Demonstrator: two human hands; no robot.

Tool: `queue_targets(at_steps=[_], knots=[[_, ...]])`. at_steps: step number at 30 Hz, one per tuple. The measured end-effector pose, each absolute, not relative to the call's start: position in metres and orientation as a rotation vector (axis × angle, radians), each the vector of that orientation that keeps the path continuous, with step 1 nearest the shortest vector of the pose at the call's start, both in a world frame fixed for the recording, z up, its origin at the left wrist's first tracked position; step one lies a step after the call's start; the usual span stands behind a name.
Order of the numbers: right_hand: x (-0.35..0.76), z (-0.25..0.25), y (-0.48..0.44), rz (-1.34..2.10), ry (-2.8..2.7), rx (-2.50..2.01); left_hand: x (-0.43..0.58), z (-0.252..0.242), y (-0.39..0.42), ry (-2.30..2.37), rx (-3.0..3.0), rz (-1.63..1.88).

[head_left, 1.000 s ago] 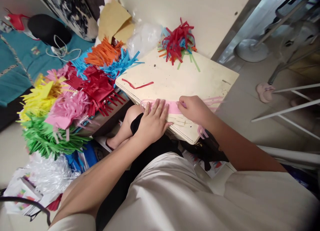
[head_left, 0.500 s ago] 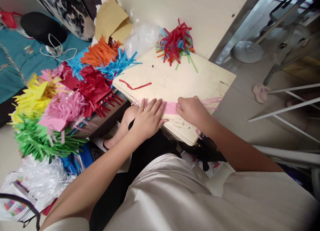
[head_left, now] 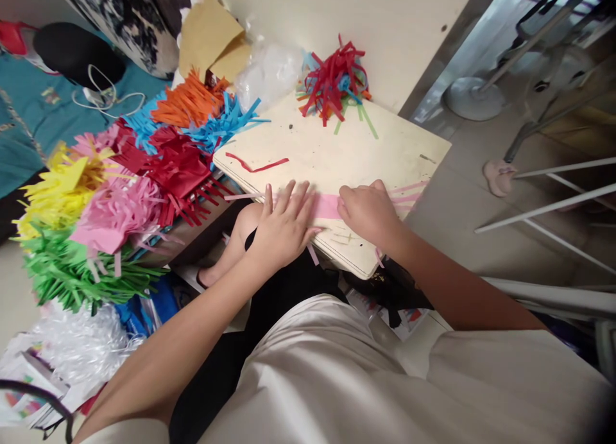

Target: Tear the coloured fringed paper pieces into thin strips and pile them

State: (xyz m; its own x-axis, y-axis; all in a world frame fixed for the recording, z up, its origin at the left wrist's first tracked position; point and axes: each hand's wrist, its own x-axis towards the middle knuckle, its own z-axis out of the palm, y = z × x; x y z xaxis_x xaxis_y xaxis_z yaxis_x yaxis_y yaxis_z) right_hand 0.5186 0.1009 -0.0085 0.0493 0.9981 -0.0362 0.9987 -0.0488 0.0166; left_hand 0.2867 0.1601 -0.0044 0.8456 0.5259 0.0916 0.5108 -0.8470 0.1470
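Note:
A pink paper sheet [head_left: 326, 206] with strips cut along its ends lies on a cream tabletop [head_left: 279, 133]. My left hand [head_left: 285, 224] rests flat on its left part, fingers spread, with pink strips sticking out beyond them. At the sheet's right part, my right hand [head_left: 368, 208] is closed, fingers curled down on the pink paper; the fingertips are hidden. More pink strips reach out past my right hand to the table's right edge. A loose red paper strip [head_left: 257, 167] lies to the far left of my hands.
A pile of red, blue and green strips [head_left: 334, 81] sits at the table's back. Left of the table are stacked fringed papers in orange, red [head_left: 178, 162], pink, yellow [head_left: 62, 181] and green [head_left: 86, 271]. White metal legs [head_left: 543, 213] stand on the right.
My left hand's fingers have spread a little, and pink strips now stick out farther to its left and below it. My right hand stays closed at the paper, nearly unmoved.

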Motion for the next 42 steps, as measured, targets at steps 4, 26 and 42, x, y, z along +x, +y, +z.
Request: queue_targets(at_steps=[4, 26, 42], knots=[[0.520, -0.007, 0.101, -0.026, 2.146, 2.232, 0.300, -0.002, 0.119, 0.661, 2.948, 0.215], [0.522, 0.026, 0.057, 0.093, 2.356, 2.324, 0.312, -0.030, 0.113, 0.727, 2.916, 0.140], [0.486, -0.012, 0.015, -0.024, 2.491, 2.293, 0.272, -0.019, 0.147, 0.444, 3.103, 0.435]])
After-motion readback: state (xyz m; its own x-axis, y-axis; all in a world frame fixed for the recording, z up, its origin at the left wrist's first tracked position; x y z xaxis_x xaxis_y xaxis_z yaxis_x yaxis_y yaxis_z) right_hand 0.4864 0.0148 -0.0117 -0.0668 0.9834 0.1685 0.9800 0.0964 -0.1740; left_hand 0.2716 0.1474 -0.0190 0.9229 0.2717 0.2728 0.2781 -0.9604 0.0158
